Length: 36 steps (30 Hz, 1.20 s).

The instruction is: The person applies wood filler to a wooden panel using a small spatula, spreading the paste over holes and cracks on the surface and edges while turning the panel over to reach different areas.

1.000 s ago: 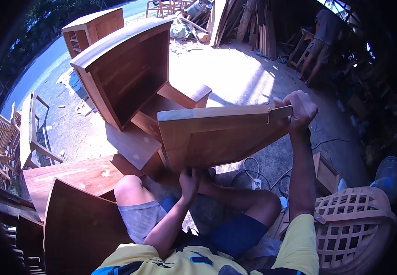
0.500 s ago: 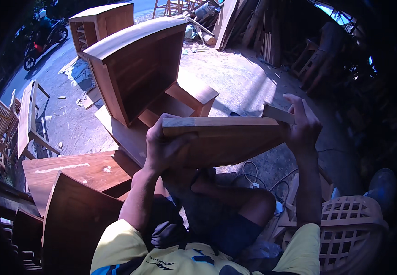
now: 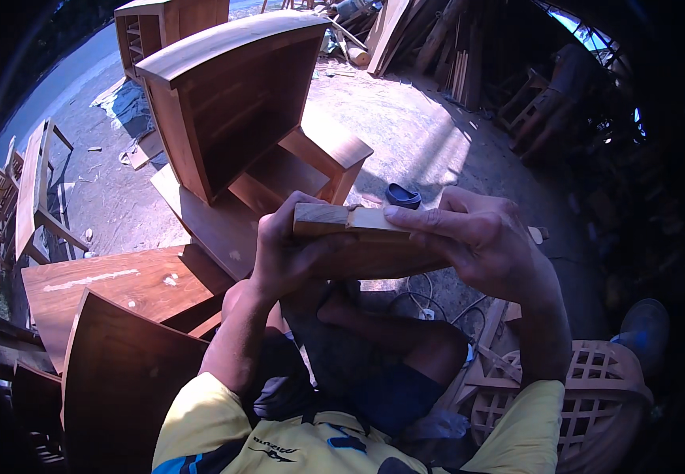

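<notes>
My left hand (image 3: 283, 245) is closed around the near-left end of a wooden board (image 3: 323, 219), thumb on its lower face, fingers behind. The board is held up in front of me, its narrow edge facing up. My right hand (image 3: 485, 237) lies over that edge, index finger stretched along a pale wooden block (image 3: 370, 219) pressed against it; the other fingers curl around. My right hand covers much of the block and the board's right part.
Ahead stands a tilted open wooden cabinet (image 3: 240, 110) on other furniture parts. Reddish wood panels (image 3: 121, 292) lie at left. A dark clog (image 3: 403, 196), cables (image 3: 417, 296) and a woven-lattice chair part (image 3: 587, 379) are around me. Another person (image 3: 556, 103) stands in shade, far right.
My right hand has moved left along the board's edge with the block, from its right end toward my left hand. The motorbike on the road has left the view.
</notes>
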{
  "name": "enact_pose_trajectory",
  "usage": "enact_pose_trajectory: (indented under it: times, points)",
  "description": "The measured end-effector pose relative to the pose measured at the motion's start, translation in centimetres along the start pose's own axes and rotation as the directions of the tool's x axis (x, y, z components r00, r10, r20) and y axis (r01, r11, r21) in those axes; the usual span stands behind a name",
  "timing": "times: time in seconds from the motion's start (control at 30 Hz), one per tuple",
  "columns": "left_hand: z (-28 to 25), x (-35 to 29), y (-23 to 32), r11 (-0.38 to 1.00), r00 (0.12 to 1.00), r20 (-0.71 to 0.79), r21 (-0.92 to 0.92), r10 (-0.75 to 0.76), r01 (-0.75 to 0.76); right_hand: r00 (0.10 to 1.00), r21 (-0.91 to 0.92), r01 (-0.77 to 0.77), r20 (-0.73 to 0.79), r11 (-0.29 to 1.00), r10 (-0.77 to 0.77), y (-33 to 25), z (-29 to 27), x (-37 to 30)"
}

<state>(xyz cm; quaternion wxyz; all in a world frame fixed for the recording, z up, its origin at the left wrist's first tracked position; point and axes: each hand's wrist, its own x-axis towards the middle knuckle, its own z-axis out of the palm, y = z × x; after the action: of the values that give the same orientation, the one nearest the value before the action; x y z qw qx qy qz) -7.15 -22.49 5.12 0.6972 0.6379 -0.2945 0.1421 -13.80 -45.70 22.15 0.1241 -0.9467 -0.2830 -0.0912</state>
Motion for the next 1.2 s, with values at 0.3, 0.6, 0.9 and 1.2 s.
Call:
enact_pose_trajectory:
  times: [0.3,0.6,0.9,1.2]
  points:
    - [0.4,-0.2,0.8,1.000,1.000,0.019,-0.009,0.014,-0.014,0.996,-0.172,-0.015,0.090,0.985,0.031,-1.0,-3.1,0.0]
    - [0.6,-0.6,0.8,1.000,1.000,0.004,-0.010,0.010,-0.010,0.989,-0.214,0.130,0.101,0.968,-0.111,-0.3,-3.9,-0.7]
    - [0.1,-0.7,0.7,0.998,0.998,0.006,0.036,0.060,-0.060,0.987,0.224,-0.132,0.122,0.966,0.106,0.5,-0.8,0.5]
    - [0.3,-0.7,0.6,1.000,1.000,0.024,-0.007,0.016,-0.016,0.999,-0.182,0.045,0.013,0.982,-0.044,-1.4,-0.7,-0.9]
